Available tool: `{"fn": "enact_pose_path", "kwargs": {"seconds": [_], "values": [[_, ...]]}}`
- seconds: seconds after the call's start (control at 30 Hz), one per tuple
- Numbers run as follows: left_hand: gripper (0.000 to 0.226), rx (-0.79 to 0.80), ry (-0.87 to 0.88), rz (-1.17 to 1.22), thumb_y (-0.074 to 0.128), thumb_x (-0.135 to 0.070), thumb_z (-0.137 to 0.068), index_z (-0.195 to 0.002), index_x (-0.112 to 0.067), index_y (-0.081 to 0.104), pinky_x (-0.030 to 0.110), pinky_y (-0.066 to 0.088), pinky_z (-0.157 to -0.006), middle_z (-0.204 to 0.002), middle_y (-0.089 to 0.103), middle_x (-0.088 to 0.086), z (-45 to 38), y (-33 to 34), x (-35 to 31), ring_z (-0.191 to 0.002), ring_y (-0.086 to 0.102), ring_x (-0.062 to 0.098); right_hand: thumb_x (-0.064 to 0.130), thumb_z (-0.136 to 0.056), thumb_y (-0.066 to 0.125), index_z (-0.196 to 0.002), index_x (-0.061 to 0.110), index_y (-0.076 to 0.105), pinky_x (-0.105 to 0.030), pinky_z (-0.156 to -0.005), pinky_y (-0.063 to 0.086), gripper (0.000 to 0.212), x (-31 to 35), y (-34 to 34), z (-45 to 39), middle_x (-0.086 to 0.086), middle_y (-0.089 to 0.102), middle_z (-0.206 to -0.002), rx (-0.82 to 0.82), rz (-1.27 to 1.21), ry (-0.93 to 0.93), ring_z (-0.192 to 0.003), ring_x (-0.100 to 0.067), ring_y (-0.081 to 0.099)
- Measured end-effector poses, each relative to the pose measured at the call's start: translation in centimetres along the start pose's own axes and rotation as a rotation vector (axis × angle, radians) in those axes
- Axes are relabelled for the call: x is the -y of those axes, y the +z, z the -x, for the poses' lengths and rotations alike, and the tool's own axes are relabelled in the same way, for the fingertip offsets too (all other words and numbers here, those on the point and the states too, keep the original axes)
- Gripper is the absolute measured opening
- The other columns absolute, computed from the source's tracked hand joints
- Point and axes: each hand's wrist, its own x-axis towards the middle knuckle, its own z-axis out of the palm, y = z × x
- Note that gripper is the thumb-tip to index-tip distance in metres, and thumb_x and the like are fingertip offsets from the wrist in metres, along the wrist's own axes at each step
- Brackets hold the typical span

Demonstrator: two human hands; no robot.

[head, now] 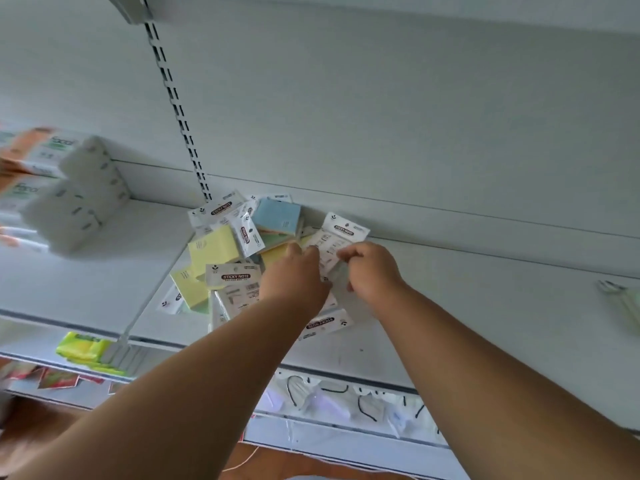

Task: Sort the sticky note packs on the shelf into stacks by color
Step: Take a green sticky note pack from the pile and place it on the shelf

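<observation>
A loose heap of sticky note packs lies on the white shelf [450, 306] against the back wall. A blue pack [277, 213] sits at the back, a yellow pack [212, 249] at the left, another yellow one [187, 284] lower down, and a pack showing its white "STICKY NOTE" header [232, 276] in front. My left hand [296, 278] reaches into the middle of the heap, fingers on the packs. My right hand [372, 270] pinches a pack lying back side up [334, 242], its white printed back showing. My hands hide the packs beneath them.
White wrapped boxes [83, 195] are stacked at the shelf's left. A wire divider [156, 285] runs front to back beside the heap. Yellow-green items [83, 348] lie at the front left edge. Something pale [623, 299] lies at the far right. Lower shelves hold hanging goods [346, 396].
</observation>
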Motion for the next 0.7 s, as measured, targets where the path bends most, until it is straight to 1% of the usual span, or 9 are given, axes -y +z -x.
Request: {"fn": "enact_pose_path", "kwargs": {"seconds": [0.07,0.17,0.27,0.33,0.4,0.47,0.53,0.6,0.7], "values": [[0.03,-0.048,-0.018,0.073,0.052,-0.041,-0.091,-0.116,-0.026,0.056,0.036,0.053,-0.072,-0.114,0.059,0.003,-0.1,-0.7,0.2,-0.093,0.062,0.027,-0.003,-0.085,0.039,-0.08,0.021,0.064,-0.015,-0.036,0.036,0.034,0.2,-0.2,0.4,-0.005,0.069,-0.091,-0.048,-0.243,0.04,-0.048,-0.019,0.052],[0.023,-0.133,-0.102,0.298,0.042,-0.036,-0.097,-0.089,-0.02,0.056,0.03,0.046,-0.059,-0.079,0.063,0.0,0.1,-1.5,-0.2,-0.068,0.061,0.022,0.0,-0.085,0.042,-0.076,0.019,0.055,-0.018,-0.037,0.03,0.024,0.4,-0.9,1.0,-0.001,0.071,-0.09,-0.079,-0.359,0.009,-0.039,-0.019,0.047],[0.022,-0.05,-0.381,1.072,0.054,-0.028,-0.095,-0.08,-0.015,0.061,0.025,0.042,-0.052,-0.068,0.061,0.003,1.1,-2.0,-2.5,-0.049,0.056,0.016,0.024,-0.087,0.056,-0.086,0.017,0.057,-0.022,-0.043,0.033,0.007,-0.1,-2.2,1.0,-0.003,0.068,-0.084,-0.185,-0.283,0.053,-0.041,-0.019,0.051],[0.017,0.117,-0.508,1.43,0.062,-0.025,-0.091,-0.079,-0.013,0.066,0.027,0.037,-0.052,-0.07,0.061,0.008,2.1,-1.8,-4.1,-0.044,0.046,0.016,0.034,-0.089,0.061,-0.087,0.012,0.056,-0.022,-0.045,0.031,0.022,-0.9,-3.5,1.1,-0.005,0.058,-0.066,-0.187,-0.321,0.127,-0.04,-0.019,0.047],[0.015,0.222,-0.476,1.472,0.066,-0.022,-0.089,-0.079,-0.011,0.066,0.027,0.034,-0.05,-0.076,0.065,0.006,2.8,-0.9,-5.3,-0.044,0.042,0.017,0.029,-0.089,0.064,-0.081,0.011,0.054,-0.024,-0.045,0.026,0.023,-1.9,-5.1,1.5,-0.007,0.044,-0.06,-0.192,-0.459,0.146,-0.041,-0.018,0.036],[0.007,0.233,-0.406,1.442,0.067,-0.016,-0.088,-0.085,-0.009,0.065,0.025,0.032,-0.047,-0.08,0.068,0.006,3.2,-0.2,-6.5,-0.043,0.041,0.017,0.024,-0.087,0.067,-0.081,0.01,0.055,-0.026,-0.046,0.022,0.02,-3.0,-7.1,2.2,-0.008,0.039,-0.062,-0.201,-0.488,0.135,-0.045,-0.017,0.029],[0.006,0.211,-0.361,1.414,0.066,-0.012,-0.088,-0.093,-0.012,0.063,0.025,0.032,-0.045,-0.08,0.07,0.009,3.4,0.2,-8.1,-0.04,0.042,0.017,0.022,-0.086,0.069,-0.084,0.003,0.058,-0.025,-0.045,0.021,0.022,-3.9,-9.6,2.9,-0.007,0.038,-0.062,-0.188,-0.444,0.134,-0.046,-0.016,0.027],[0.005,0.168,-0.32,1.317,0.066,-0.013,-0.089,-0.09,-0.015,0.061,0.024,0.034,-0.043,-0.079,0.071,0.009,3.3,0.8,-10.0,-0.038,0.044,0.016,0.022,-0.084,0.069,-0.09,-0.004,0.058,-0.023,-0.044,0.024,0.029,-4.9,-12.3,3.2,-0.007,0.042,-0.063,-0.175,-0.372,0.131,-0.045,-0.017,0.029],[0.003,0.171,-0.226,1.104,0.066,-0.016,-0.088,-0.085,-0.016,0.064,0.025,0.037,-0.044,-0.08,0.072,0.009,3.5,2.2,-14.3,-0.043,0.051,0.018,0.025,-0.081,0.066,-0.087,-0.002,0.062,-0.025,-0.046,0.03,0.028,-7.2,-16.6,3.3,-0.004,0.048,-0.062,-0.252,-0.211,0.122,-0.049,-0.018,0.037]]}}
